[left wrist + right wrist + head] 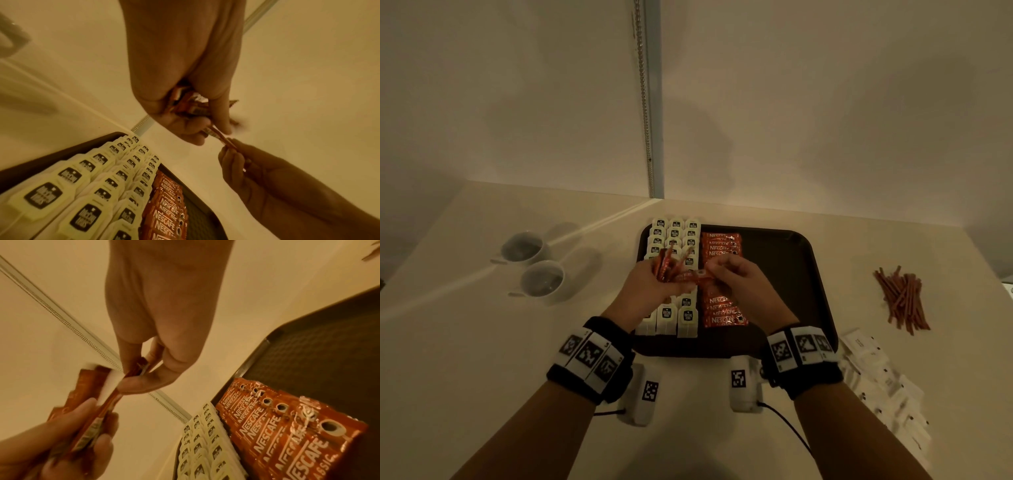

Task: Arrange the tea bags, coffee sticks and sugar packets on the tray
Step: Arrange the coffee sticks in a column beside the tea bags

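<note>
A dark tray [798,274] lies on the counter. White tea bags [674,229] fill its left side in three columns, and red Nescafe coffee sticks [722,318] lie in a column beside them. My left hand [650,287] hovers over the tea bags and grips a fanned bunch of coffee sticks [185,104]. My right hand [736,274] pinches the end of one coffee stick [115,399] that still reaches into the left hand's bunch. The tray's right half is bare. The tea bags [98,191] and laid sticks [287,431] show below in both wrist views.
Two white cups [541,277] on saucers stand left of the tray. A pile of thin brown sticks [902,298] lies at the right, and white sugar packets [883,380] spread along the right front. A wall corner rises behind the counter.
</note>
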A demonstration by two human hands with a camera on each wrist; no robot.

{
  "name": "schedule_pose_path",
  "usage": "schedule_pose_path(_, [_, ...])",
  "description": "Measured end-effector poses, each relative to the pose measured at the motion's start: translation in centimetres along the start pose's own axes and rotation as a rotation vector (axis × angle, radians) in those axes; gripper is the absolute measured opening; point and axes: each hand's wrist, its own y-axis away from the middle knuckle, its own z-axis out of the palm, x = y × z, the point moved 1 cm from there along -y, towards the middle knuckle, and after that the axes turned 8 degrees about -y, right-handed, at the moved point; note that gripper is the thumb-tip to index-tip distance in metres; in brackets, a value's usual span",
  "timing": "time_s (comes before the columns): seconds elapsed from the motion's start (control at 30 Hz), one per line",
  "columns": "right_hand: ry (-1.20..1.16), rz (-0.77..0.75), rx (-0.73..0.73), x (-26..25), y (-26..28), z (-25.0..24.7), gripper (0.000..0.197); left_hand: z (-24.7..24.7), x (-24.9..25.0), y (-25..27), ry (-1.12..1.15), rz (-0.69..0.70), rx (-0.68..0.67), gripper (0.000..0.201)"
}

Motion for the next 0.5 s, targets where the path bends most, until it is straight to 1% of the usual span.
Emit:
schedule_pose_path(0.1, [-0.006,-0.016,0.011,0.2,0.1,-0.5,0.017,-0.2,0.1,-0.2,0.356,-0.092,0.017,0.015])
schedule_pose_path(0.17, [0.039,-0.066,0.048,0.2,0.1,-0.5,0.019,0.0,0.3,-0.2,0.461,-0.119,-0.004,0.011])
schedule_pose_path(0.23, [0.06,-0.104,0.1,0.1,0.3,0.0,0.016,0.2,0.6,-0.3,0.47,-0.084,-0.013,0.007])
schedule_pose_path(0.3, [0.076,-0.136,0.124,0.0,0.4,0.4,0.012,0.4,0.6,-0.4,0.457,-0.058,0.015,0.013])
schedule_pose_path(0.37, [0.158,-0.169,0.113,-0.3,0.5,0.8,0.018,0.6,0.7,-0.5,0.416,-0.034,0.041,0.02])
schedule_pose_path(0.43, [0.247,-0.181,0.083,-0.8,0.5,1.1,0.025,0.6,0.8,-0.6,0.376,-0.004,0.032,0.016])
schedule_pose_path(0.5, [0.273,-0.176,0.056,-1.1,0.6,1.2,0.022,0.6,1.0,-0.5,0.379,0.015,0.004,0.014])
